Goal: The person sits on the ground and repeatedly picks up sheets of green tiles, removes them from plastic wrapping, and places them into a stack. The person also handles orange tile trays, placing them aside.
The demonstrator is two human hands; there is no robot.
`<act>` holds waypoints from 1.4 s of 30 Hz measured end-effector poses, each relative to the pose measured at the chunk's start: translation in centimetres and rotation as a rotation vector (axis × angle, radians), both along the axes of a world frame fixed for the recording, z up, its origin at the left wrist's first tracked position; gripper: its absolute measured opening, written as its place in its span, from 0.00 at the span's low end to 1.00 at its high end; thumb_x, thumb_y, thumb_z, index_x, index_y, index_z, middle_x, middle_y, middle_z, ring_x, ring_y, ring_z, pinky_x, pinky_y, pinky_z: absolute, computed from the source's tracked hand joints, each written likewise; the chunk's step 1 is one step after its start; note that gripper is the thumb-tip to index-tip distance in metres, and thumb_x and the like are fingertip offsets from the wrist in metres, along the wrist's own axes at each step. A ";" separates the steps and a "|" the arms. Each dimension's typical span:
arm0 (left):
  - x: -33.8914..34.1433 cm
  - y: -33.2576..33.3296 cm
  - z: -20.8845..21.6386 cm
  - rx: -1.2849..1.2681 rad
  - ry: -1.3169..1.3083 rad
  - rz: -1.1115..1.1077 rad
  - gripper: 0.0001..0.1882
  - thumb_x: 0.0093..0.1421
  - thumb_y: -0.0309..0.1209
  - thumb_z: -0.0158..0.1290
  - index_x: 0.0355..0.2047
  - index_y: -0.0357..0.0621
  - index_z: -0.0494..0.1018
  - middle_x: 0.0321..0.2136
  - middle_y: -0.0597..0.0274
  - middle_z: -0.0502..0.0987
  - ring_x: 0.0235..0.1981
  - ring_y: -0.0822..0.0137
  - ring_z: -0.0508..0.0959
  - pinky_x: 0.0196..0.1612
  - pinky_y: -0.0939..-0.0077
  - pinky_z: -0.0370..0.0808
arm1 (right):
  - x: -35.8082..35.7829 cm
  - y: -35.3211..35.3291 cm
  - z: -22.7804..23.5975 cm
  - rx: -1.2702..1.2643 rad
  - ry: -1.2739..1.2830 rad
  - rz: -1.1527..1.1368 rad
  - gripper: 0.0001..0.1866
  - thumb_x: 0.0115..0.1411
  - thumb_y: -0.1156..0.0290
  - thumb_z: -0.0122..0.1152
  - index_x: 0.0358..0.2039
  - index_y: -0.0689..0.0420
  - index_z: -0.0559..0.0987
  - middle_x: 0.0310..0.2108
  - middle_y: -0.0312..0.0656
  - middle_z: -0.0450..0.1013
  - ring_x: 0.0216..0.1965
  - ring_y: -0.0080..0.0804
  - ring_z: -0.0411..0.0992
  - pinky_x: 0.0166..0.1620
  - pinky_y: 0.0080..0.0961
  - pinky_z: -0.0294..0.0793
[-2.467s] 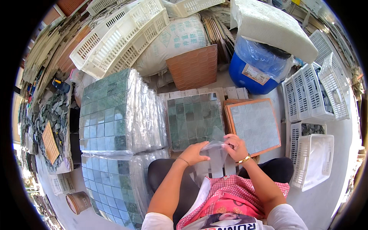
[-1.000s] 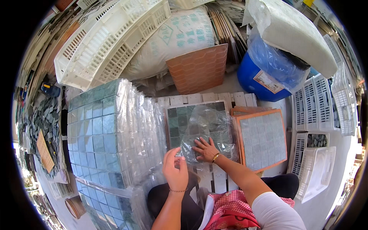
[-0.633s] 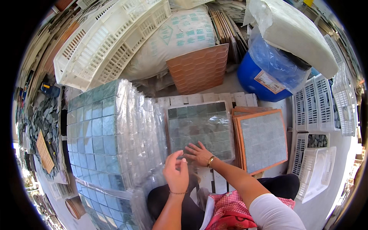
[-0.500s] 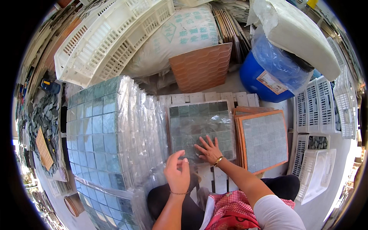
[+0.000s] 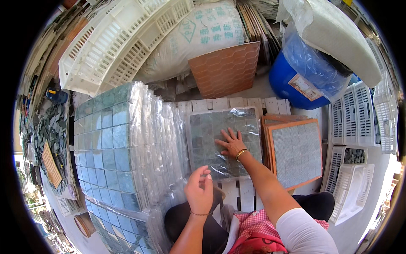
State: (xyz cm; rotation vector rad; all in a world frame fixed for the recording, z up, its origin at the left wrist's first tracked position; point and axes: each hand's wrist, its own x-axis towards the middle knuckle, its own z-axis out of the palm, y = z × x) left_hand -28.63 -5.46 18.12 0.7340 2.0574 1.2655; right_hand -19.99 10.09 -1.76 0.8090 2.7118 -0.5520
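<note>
A flat sheet of dark green square tiles in clear plastic wrap [image 5: 203, 131] lies before me on a pale slatted wooden pallet [image 5: 230, 192]. My right hand [image 5: 231, 144] rests on the wrap near its middle, palm down with fingers spread. Beside the sheet's near left corner my left hand [image 5: 199, 191] is raised, fingers curled in toward the thumb and nothing visible in them. At my left stands a tall stack of plastic-wrapped green tile sheets [image 5: 101, 139]. Right of the wrapped sheet sit orange-framed trays, the top one holding a grey mesh-backed sheet [image 5: 297, 153].
A brown hexagon-patterned panel [image 5: 226, 70] leans beyond the pallet against a white printed sack [image 5: 198, 38]. White plastic crates [image 5: 127, 42] lie far left, and more crates [image 5: 353, 190] line the right. A blue barrel [image 5: 292, 80] holds clear plastic. Loose dark tile pieces [image 5: 50, 135] heap at left.
My right hand has slid farther away across the wrapped sheet, up toward its middle. My left hand has shifted slightly right, fingers still curled. The whole view has tilted a little.
</note>
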 end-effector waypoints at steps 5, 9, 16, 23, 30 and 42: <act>0.1 0.1 0.0 -0.004 -0.013 -0.003 0.12 0.51 0.20 0.44 0.38 0.35 0.67 0.29 0.60 0.73 0.25 0.76 0.73 0.30 0.84 0.69 | 0.4 0.7 -0.2 0.005 -0.008 0.012 0.33 0.47 0.51 0.54 0.54 0.28 0.55 0.60 0.36 0.38 0.61 0.42 0.32 0.55 0.57 0.38; 0.1 0.0 -0.2 -0.013 -0.008 0.007 0.13 0.50 0.21 0.46 0.38 0.36 0.68 0.29 0.59 0.73 0.24 0.73 0.73 0.28 0.82 0.69 | 0.5 1.1 0.1 -0.002 -0.028 0.011 0.33 0.46 0.50 0.54 0.54 0.29 0.55 0.60 0.36 0.38 0.61 0.42 0.33 0.55 0.57 0.38; 0.7 0.9 0.1 -0.004 -0.035 -0.019 0.12 0.52 0.21 0.45 0.38 0.34 0.67 0.29 0.60 0.72 0.25 0.76 0.72 0.29 0.86 0.69 | 2.9 0.8 1.1 0.022 0.216 -0.212 0.33 0.47 0.54 0.56 0.54 0.35 0.57 0.59 0.41 0.43 0.60 0.42 0.41 0.54 0.53 0.44; 1.5 1.3 -0.2 0.017 -0.062 -0.012 0.11 0.53 0.21 0.44 0.38 0.34 0.67 0.29 0.60 0.71 0.25 0.78 0.70 0.29 0.86 0.69 | 21.9 3.9 0.0 0.247 0.449 -0.884 0.25 0.47 0.71 0.55 0.47 0.61 0.63 0.50 0.55 0.57 0.50 0.50 0.58 0.50 0.35 0.60; 2.8 1.9 -1.1 -0.027 0.012 -0.048 0.11 0.52 0.21 0.44 0.37 0.34 0.68 0.28 0.60 0.72 0.23 0.76 0.71 0.27 0.85 0.68 | 38.2 5.2 1.5 0.197 -0.055 -1.477 0.32 0.46 0.66 0.59 0.49 0.65 0.60 0.53 0.52 0.51 0.54 0.47 0.52 0.54 0.32 0.55; 3.7 3.3 -2.5 -0.089 0.060 -0.073 0.11 0.53 0.22 0.44 0.37 0.33 0.67 0.27 0.60 0.71 0.22 0.77 0.70 0.26 0.85 0.68 | 37.7 7.6 2.7 0.083 -0.310 -1.548 0.41 0.36 0.52 0.67 0.45 0.65 0.63 0.44 0.47 0.61 0.48 0.41 0.58 0.51 0.33 0.58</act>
